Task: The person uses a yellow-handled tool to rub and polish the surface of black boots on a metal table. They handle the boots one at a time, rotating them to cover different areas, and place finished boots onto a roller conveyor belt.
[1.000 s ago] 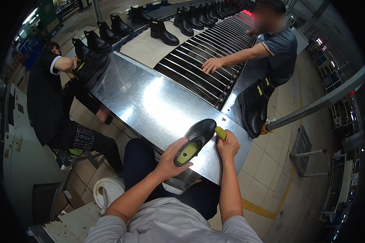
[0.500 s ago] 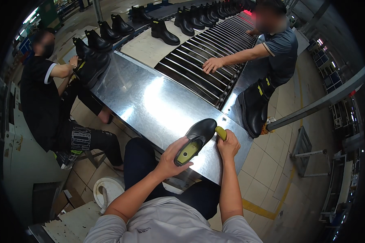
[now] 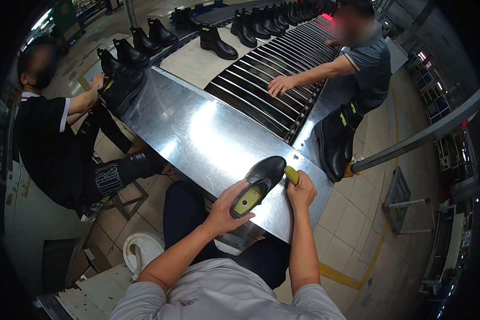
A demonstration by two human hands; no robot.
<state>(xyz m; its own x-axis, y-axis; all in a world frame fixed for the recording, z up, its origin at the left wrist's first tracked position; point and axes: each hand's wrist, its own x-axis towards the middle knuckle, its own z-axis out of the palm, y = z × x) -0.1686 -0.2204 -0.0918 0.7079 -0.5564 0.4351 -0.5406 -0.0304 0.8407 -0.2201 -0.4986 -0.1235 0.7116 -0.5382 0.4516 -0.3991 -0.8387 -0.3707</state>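
A black ankle boot [image 3: 266,168] with a yellow-green insole rests over the metal table's near edge, toe pointing away and to the right. My left hand [image 3: 225,208] is closed round its heel end, with the opening turned up toward me. Just right of the toe, my right hand [image 3: 302,192] grips a rounded yellow-green piece [image 3: 292,175]. One end of that piece sticks out past the fingers, beside the boot; the rest is hidden in the hand, so its kind is unclear. Under both hands lies the shiny metal tabletop [image 3: 170,120].
Past the tabletop runs a roller conveyor [image 3: 261,88], with black boots [image 3: 218,44] lined along its far side. More boots stand at the table's left corner [image 3: 124,88] and right corner [image 3: 333,138]. One person [image 3: 45,133] sits at left; another [image 3: 365,69] reaches over the rollers.
The person at left has shifted, head turned more this way and a leg stretched further toward the table. My hands and the boot have hardly moved.
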